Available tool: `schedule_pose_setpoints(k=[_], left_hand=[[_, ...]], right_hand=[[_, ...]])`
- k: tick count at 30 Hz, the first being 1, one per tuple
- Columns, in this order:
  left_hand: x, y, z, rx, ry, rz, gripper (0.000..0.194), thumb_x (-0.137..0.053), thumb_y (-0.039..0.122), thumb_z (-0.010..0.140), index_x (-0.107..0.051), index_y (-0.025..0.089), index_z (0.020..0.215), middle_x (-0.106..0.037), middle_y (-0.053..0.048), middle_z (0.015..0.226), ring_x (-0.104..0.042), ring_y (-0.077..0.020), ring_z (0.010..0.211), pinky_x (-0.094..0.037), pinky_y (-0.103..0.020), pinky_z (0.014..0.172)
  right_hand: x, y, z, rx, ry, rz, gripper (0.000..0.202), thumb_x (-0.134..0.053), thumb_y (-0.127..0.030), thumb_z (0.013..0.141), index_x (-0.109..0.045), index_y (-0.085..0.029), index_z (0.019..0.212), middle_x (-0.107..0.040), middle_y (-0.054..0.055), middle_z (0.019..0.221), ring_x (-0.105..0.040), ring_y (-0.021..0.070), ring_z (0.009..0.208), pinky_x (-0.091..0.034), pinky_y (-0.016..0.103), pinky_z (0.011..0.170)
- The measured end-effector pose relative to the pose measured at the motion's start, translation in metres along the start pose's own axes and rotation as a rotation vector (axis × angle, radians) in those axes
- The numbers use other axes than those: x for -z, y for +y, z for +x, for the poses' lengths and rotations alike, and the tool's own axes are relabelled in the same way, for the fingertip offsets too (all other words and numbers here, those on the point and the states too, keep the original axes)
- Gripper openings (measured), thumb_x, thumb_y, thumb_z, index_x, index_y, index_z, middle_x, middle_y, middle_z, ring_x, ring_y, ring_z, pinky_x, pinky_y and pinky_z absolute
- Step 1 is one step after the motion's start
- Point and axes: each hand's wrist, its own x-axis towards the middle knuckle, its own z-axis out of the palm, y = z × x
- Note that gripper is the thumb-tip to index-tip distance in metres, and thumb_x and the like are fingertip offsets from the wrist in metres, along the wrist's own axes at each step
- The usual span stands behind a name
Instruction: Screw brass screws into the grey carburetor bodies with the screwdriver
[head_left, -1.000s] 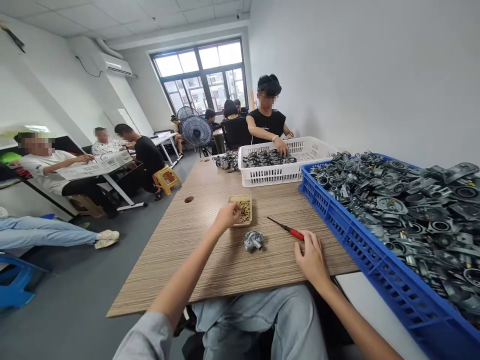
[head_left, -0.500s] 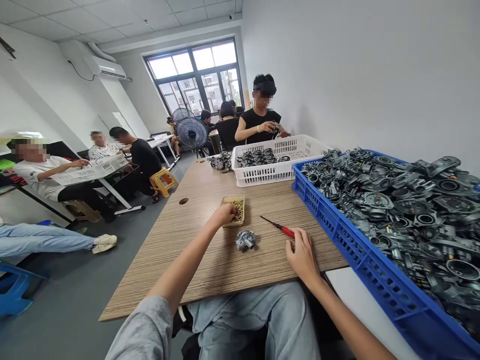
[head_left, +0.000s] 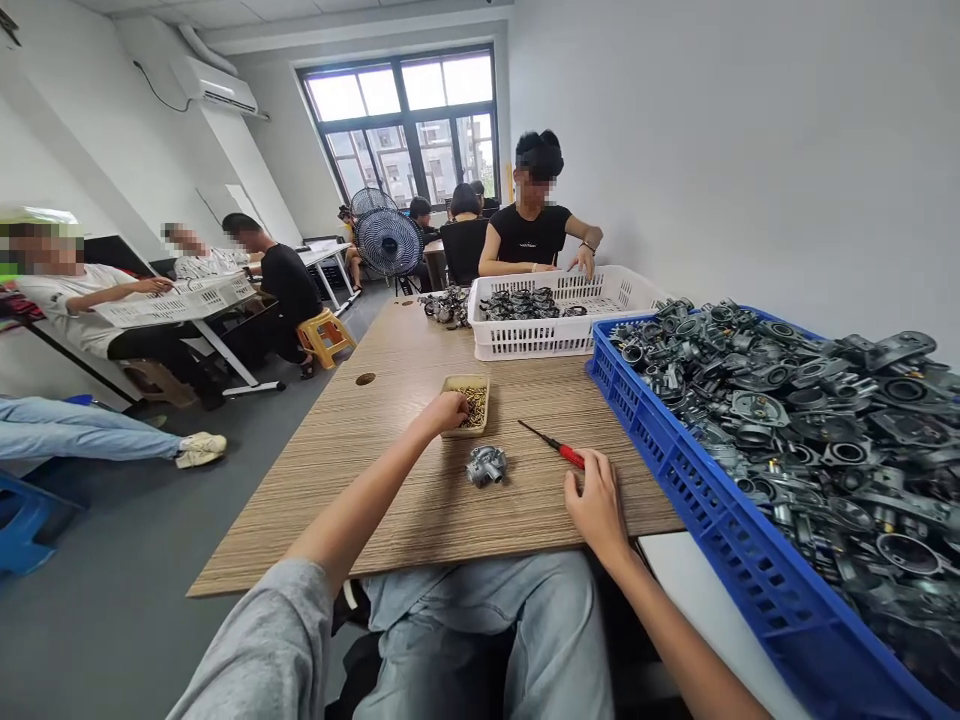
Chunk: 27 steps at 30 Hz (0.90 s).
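My left hand (head_left: 448, 411), grip hidden, reaches into a tray (head_left: 486, 407); right hand (head_left: 596, 503), loosely spread, touches a screwdriver (head_left: 570, 455); heaped blue crate (head_left: 705, 495) hems the right.

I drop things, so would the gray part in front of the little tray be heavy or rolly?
The gray part looks like metal, so probably stiff and fairly heavy. Its lumpy shape likely won't roll far.

Metal part (head_left: 487, 466) out on the counter (head_left: 337, 440), tray (head_left: 466, 433) of small pieces (head_left: 477, 403) just behind it, screwdriver (head_left: 551, 444) to its right, crate (head_left: 720, 512) along the right edge, basket (head_left: 532, 346) up towards the far edge!
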Motion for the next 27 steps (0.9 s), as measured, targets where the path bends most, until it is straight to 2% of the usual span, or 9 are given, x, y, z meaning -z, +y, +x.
schedule_pose_setpoints(k=[6, 11, 15, 22, 27], left_hand=[[0.007, 0.006, -0.002, 0.000, -0.012, -0.040, 0.005, -0.076, 0.023, 0.076, -0.077, 0.019, 0.078, -0.074, -0.004, 0.072, -0.069, -0.0206, 0.078, -0.051, -0.024, 0.074], [0.009, 0.008, -0.002, 0.002, -0.031, -0.051, 0.006, -0.074, 0.016, 0.072, -0.077, 0.021, 0.075, -0.077, -0.004, 0.079, -0.069, -0.0199, 0.077, -0.049, -0.024, 0.070], [0.010, 0.008, -0.002, 0.010, -0.029, -0.064, 0.006, -0.075, 0.015, 0.072, -0.077, 0.020, 0.073, -0.076, -0.004, 0.076, -0.069, -0.0203, 0.077, -0.050, -0.024, 0.072], [0.016, 0.014, 0.005, -0.023, 0.077, -0.115, 0.015, -0.068, 0.018, 0.081, -0.080, 0.017, 0.089, -0.080, -0.006, 0.090, -0.069, -0.0202, 0.084, -0.052, -0.026, 0.077], [0.007, 0.024, 0.013, -0.060, 0.109, -0.125, 0.017, -0.064, 0.014, 0.081, -0.079, 0.018, 0.089, -0.079, -0.005, 0.089, -0.069, -0.0195, 0.083, -0.051, -0.025, 0.076]], right_hand=[[0.001, -0.001, 0.000, 0.011, -0.006, 0.009, 0.036, -0.051, -0.022, 0.098, -0.057, -0.022, 0.133, -0.061, 0.015, 0.130, -0.057, 0.0343, 0.125, -0.048, 0.057, 0.109], [0.001, 0.000, 0.000, 0.005, -0.009, 0.007, 0.035, -0.051, -0.022, 0.098, -0.058, -0.021, 0.132, -0.061, 0.016, 0.131, -0.057, 0.0340, 0.126, -0.048, 0.057, 0.110], [0.000, 0.000, 0.000, 0.004, -0.008, -0.004, 0.034, -0.052, -0.022, 0.097, -0.058, -0.021, 0.130, -0.061, 0.016, 0.130, -0.057, 0.0343, 0.125, -0.048, 0.057, 0.110], [0.000, 0.001, 0.000, 0.003, -0.007, 0.023, 0.034, -0.052, -0.023, 0.097, -0.059, -0.021, 0.130, -0.061, 0.016, 0.130, -0.057, 0.0339, 0.125, -0.049, 0.058, 0.110], [0.000, 0.002, 0.000, 0.005, -0.010, 0.014, 0.034, -0.052, -0.023, 0.097, -0.059, -0.021, 0.130, -0.061, 0.017, 0.131, -0.058, 0.0345, 0.125, -0.048, 0.058, 0.110]])
